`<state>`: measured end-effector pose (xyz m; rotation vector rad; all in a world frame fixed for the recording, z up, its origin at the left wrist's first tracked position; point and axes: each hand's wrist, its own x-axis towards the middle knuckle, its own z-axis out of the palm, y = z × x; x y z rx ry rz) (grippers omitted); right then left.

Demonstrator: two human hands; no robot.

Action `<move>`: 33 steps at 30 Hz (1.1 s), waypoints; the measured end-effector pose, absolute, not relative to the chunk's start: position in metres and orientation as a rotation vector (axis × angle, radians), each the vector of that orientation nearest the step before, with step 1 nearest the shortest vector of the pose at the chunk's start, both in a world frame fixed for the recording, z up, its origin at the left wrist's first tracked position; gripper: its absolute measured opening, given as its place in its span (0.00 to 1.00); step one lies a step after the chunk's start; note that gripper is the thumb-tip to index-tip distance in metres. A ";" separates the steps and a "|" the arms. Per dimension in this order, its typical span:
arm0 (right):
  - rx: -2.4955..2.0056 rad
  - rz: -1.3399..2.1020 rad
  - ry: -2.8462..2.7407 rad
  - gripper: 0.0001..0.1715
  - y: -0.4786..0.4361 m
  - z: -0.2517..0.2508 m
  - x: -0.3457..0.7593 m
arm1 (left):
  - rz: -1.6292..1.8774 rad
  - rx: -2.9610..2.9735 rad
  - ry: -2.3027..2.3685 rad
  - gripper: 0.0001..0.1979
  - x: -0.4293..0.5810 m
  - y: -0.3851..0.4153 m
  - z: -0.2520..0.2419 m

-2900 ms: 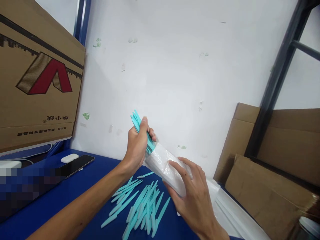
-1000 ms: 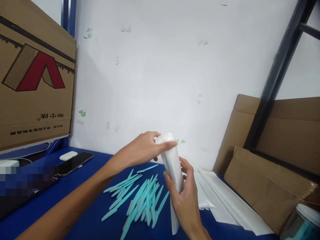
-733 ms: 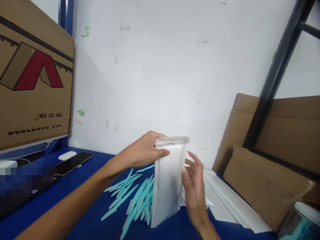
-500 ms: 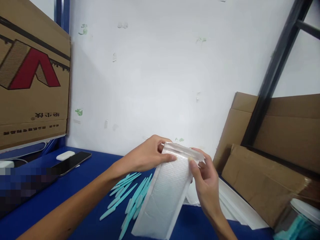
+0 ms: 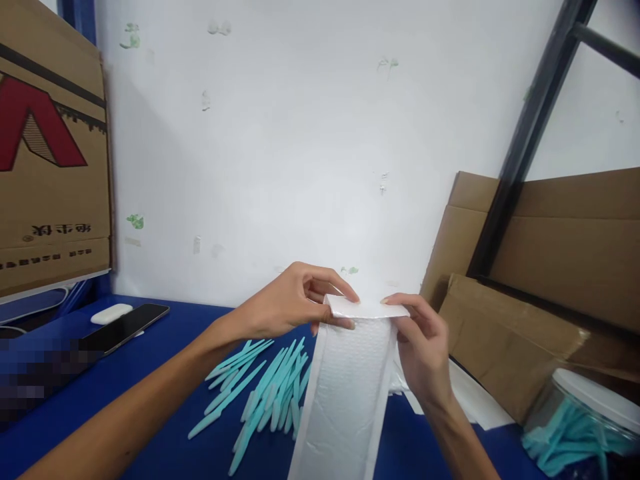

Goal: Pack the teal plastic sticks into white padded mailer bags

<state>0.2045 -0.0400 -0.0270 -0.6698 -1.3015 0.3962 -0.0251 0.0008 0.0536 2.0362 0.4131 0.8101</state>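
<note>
A white bubble mailer [image 5: 345, 393] stands tilted over the blue table [image 5: 165, 373], its flap folded over at the top. My left hand [image 5: 290, 303] pinches the flap's left corner between thumb and fingers. My right hand [image 5: 423, 340] presses on the flap's right corner. Several teal plastic sticks [image 5: 265, 393] lie loose on the table just left of the mailer.
A printed cardboard box [image 5: 50, 173] stands at the left, with a phone [image 5: 125, 327] and a white case [image 5: 111, 313] in front of it. Flat cardboard [image 5: 540, 267] leans at the right behind white mailers [image 5: 475, 400]. A clear jar of teal sticks [image 5: 575, 427] sits bottom right.
Earlier my left hand pushed a bundle of teal sticks into the mailer. Since then both hands turned the mailer upright and folded its flap over at the top.
</note>
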 end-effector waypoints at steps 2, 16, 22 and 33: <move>-0.683 0.353 -1.314 0.06 -0.040 -0.027 0.204 | 0.783 2.041 0.427 0.15 -0.027 0.000 0.056; -0.591 0.251 -1.335 0.21 -0.045 -0.027 0.202 | 0.669 2.341 0.555 0.11 -0.029 -0.005 0.057; -0.820 0.044 -1.362 0.09 -0.045 -0.028 0.191 | 0.673 2.357 0.542 0.11 -0.030 -0.001 0.057; -0.812 0.020 -1.526 0.05 -0.043 -0.031 0.194 | 0.737 2.361 0.564 0.10 -0.026 0.002 0.051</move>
